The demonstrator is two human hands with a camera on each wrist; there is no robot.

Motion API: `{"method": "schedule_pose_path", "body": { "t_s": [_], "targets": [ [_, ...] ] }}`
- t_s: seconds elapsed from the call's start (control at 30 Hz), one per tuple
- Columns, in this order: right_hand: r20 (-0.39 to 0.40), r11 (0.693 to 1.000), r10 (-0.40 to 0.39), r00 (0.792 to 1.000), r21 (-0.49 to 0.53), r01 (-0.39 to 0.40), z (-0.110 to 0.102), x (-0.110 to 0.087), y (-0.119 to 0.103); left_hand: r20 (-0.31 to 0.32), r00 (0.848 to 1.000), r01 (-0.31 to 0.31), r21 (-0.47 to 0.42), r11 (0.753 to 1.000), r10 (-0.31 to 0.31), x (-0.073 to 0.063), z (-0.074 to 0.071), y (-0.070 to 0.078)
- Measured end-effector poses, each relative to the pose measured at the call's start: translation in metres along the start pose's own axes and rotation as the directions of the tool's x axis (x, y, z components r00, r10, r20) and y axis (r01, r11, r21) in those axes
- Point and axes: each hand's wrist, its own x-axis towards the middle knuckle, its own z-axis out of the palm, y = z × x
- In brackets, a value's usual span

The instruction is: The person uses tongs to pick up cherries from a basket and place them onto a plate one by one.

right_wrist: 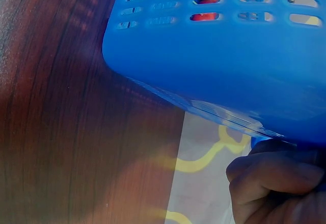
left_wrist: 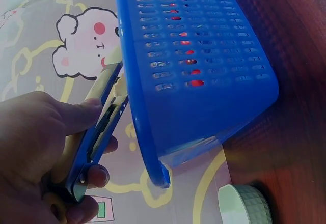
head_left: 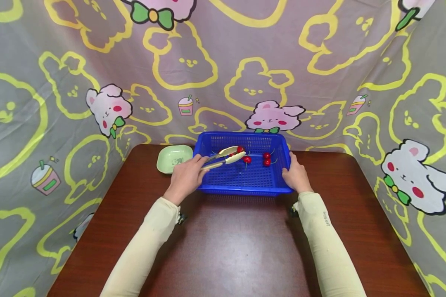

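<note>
My left hand (head_left: 186, 176) holds a pair of tongs (head_left: 235, 157) with cream-coloured tips, which reach over the left part of a blue plastic basket (head_left: 241, 190). In the left wrist view, thumb and fingers wrap the tongs (left_wrist: 81, 169) near the hinge. Between or just behind the tips shows a red cherry (head_left: 240, 149); whether the tongs pinch it I cannot tell. Another cherry (head_left: 247, 159) lies beside the tips, its stem pointing toward me. Two cherries, one upper (head_left: 266, 155) and one lower (head_left: 267, 162), lie farther right. My right hand (head_left: 297, 175) grips the basket's right rim.
A light green dish (head_left: 164, 161) stands on the brown table (head_left: 238, 243), just left of the basket. Patterned cloth (head_left: 208, 41) hangs behind and on both sides, close to the basket's far edge.
</note>
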Motion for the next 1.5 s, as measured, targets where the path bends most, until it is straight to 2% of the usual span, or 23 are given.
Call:
{"method": "schedule_pose_path", "body": {
  "t_s": [0.27, 0.7, 0.87, 1.13, 1.5],
  "targets": [
    [0.002, 1.0, -0.001, 1.0, 0.006, 0.001, 0.0, 0.0, -0.001, -0.003, 1.0, 0.029, -0.009, 1.0, -0.029, -0.006, -0.007, -0.005],
    [-0.005, 1.0, -0.002, 1.0, 0.005, 0.002, 0.0, 0.001, -0.001, -0.072, 0.997, 0.028, -0.001, 1.0, -0.028, -0.019, -0.019, -0.021],
    [-0.016, 1.0, -0.01, 1.0, 0.001, 0.01, 0.0, 0.0, -0.001, -0.085, 0.995, 0.048, -0.003, 0.999, -0.048, -0.023, -0.025, -0.028],
    [-0.022, 1.0, -0.016, 1.0, -0.003, 0.016, 0.0, -0.001, -0.001, -0.094, 0.991, 0.097, -0.016, 0.995, -0.098, -0.032, -0.033, -0.043],
    [-0.023, 1.0, -0.012, 1.0, -0.006, 0.012, 0.001, -0.001, -0.001, -0.094, 0.982, 0.164, 0.012, 0.986, -0.162, -0.045, -0.043, -0.07]
  ]
}}
